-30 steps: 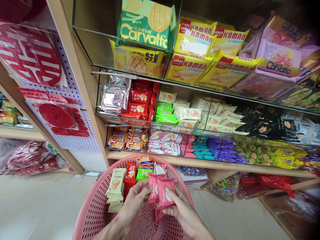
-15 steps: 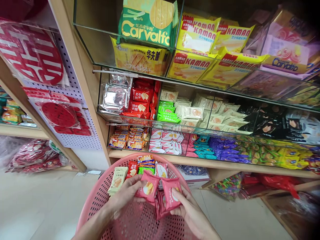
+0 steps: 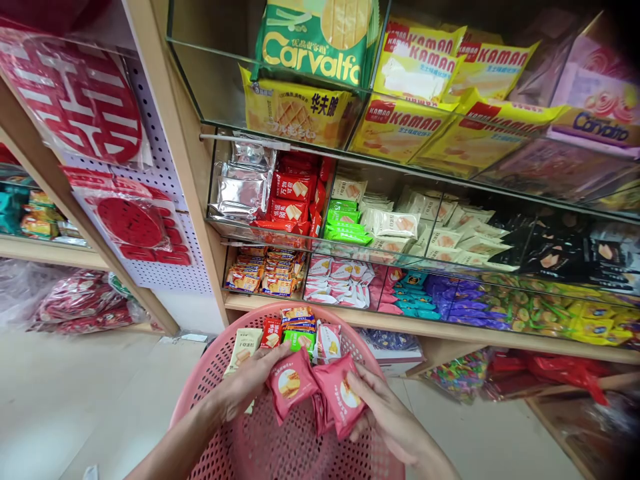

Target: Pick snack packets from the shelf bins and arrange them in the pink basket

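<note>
Over a pink perforated plastic basket (image 3: 200,387), my left hand (image 3: 250,383) grips a pink snack packet (image 3: 293,385) by its left edge. My right hand (image 3: 383,410) is closed around another pink snack packet (image 3: 341,395), thumb on its front, with further pink packets partly hidden behind. The two front packets nearly touch at the middle. Along the basket's far side lie a cream packet (image 3: 246,347), a red packet (image 3: 271,331), orange-and-blue packets (image 3: 299,319), a green packet (image 3: 300,339) and a white-and-pink packet (image 3: 329,343).
Ahead stands a wooden shelf (image 3: 250,302) with clear bins of wrapped snacks, such as yellow wafer packs (image 3: 405,127) and purple packets (image 3: 473,303). Red decorations (image 3: 131,222) hang on a pegboard at left. A box (image 3: 395,353) sits under the shelf, behind the basket.
The pink packets have been turned and shifted a little, so the left one now lies tilted and lower. The whole view has swung slightly left.
</note>
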`<state>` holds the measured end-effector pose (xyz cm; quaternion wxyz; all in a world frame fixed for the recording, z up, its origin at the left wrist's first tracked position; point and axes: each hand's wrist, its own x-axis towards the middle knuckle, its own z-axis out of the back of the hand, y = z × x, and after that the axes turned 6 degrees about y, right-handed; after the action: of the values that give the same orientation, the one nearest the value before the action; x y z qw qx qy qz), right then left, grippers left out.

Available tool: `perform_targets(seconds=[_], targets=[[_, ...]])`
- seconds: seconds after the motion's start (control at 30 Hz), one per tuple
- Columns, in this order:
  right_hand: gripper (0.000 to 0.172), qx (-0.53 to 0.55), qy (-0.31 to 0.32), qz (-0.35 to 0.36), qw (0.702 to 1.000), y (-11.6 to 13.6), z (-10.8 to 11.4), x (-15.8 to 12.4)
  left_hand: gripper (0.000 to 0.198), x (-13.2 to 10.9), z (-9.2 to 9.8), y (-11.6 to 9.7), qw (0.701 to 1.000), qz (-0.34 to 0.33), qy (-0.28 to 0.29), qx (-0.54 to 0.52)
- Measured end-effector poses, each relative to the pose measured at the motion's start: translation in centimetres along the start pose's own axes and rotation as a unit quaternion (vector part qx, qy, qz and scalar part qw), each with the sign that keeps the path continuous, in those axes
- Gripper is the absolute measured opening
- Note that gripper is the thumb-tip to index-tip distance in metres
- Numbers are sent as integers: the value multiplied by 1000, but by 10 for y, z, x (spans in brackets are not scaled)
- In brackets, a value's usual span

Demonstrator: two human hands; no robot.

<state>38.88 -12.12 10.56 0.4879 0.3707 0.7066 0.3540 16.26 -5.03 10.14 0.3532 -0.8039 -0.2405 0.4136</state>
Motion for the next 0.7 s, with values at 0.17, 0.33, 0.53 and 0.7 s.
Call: perform_targets(seconds=[0.17, 0.33, 0.53, 0.7], targets=[[44, 12, -9, -9, 1000, 2, -3, 1, 56, 1, 1, -1, 1000, 9, 18, 4], [41, 65, -56, 15, 996, 2, -9, 1, 54, 1, 0, -2, 1000, 9, 18, 5], [34, 122, -83, 33, 989, -7, -12, 0, 58, 0, -3, -5, 1000, 16, -4, 24], [32, 169, -106, 38, 979, -12, -18, -2, 61, 4, 2, -3, 1000, 19, -8, 24]])
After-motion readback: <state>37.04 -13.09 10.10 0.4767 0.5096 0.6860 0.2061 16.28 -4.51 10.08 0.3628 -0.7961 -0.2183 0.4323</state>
